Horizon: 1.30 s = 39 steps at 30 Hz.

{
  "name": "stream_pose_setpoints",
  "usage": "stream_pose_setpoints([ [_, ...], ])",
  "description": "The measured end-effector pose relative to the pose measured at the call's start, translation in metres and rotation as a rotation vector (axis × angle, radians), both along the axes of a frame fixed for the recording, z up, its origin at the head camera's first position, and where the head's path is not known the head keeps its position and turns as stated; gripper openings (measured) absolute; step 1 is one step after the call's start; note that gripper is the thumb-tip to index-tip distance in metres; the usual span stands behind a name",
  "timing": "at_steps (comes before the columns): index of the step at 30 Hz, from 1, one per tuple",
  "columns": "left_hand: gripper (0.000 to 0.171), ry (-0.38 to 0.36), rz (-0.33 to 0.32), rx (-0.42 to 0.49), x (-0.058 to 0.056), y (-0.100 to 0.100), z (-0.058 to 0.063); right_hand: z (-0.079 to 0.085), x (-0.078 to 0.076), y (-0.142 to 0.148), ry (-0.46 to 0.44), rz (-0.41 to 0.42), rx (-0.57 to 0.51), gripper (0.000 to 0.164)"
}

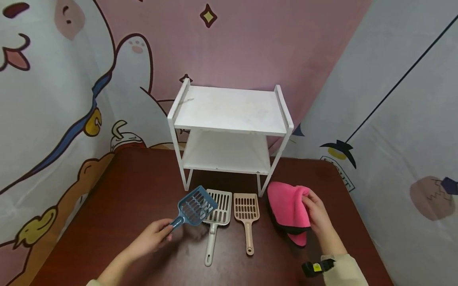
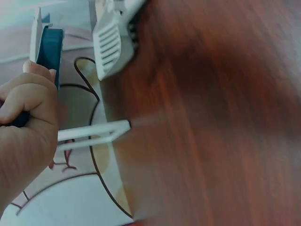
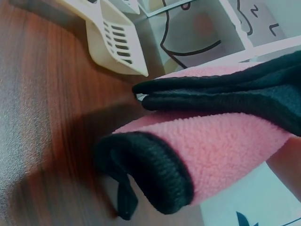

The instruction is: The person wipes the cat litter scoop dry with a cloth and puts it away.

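In the head view my left hand point(image 1: 154, 238) grips the handle of a blue slotted litter scoop point(image 1: 196, 206), raised over the table and partly covering a grey-white litter scoop point(image 1: 222, 208). To the right of that one lies a beige litter scoop point(image 1: 247, 206), handle towards me. My right hand point(image 1: 316, 210) pinches a folded pink cloth with black edging point(image 1: 288, 202) at the table's right side. In the right wrist view the cloth point(image 3: 225, 150) looks fuzzy and hides most of the hand. The left wrist view shows fingers point(image 2: 35, 99) curled round the blue handle.
A white two-tier shelf point(image 1: 229, 111) stands at the back of the dark brown table point(image 1: 143, 178), its legs just behind the scoops. Behind it hangs a pink and white cartoon-printed backdrop point(image 1: 250, 43). A black strap point(image 1: 318, 267) circles the right sleeve.
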<state>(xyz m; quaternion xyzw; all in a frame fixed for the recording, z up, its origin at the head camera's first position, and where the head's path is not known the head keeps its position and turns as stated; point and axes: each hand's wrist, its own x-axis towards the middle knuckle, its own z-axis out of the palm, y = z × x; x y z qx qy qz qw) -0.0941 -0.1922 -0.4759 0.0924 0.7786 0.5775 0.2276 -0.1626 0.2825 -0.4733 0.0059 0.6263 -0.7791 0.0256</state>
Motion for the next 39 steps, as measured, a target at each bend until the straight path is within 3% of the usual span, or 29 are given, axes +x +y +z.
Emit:
stream_pose_setpoints([
  [13, 0.022, 0.102, -0.096, -0.076, -0.017, 0.036, 0.019, 0.021, 0.003, -0.012, 0.015, 0.027, -0.001, 0.028],
  [20, 0.022, 0.061, -0.131, -0.05, -0.025, 0.06, 0.03, 0.04, 0.007, -0.03, 0.0, 0.037, 0.022, 0.029],
  [27, 0.021, 0.063, -0.191, -0.031, -0.026, 0.085, 0.035, 0.053, 0.011, -0.062, -0.013, 0.072, 0.122, 0.021],
  [34, 0.022, 0.057, -0.176, -0.041, -0.022, 0.098, 0.037, 0.04, 0.01, -0.104, -0.043, -0.052, 0.336, 0.02],
  [39, 0.022, 0.058, -0.151, -0.03, -0.019, 0.101, 0.039, 0.03, 0.016, -0.12, -0.018, 0.047, 0.474, 0.026],
])
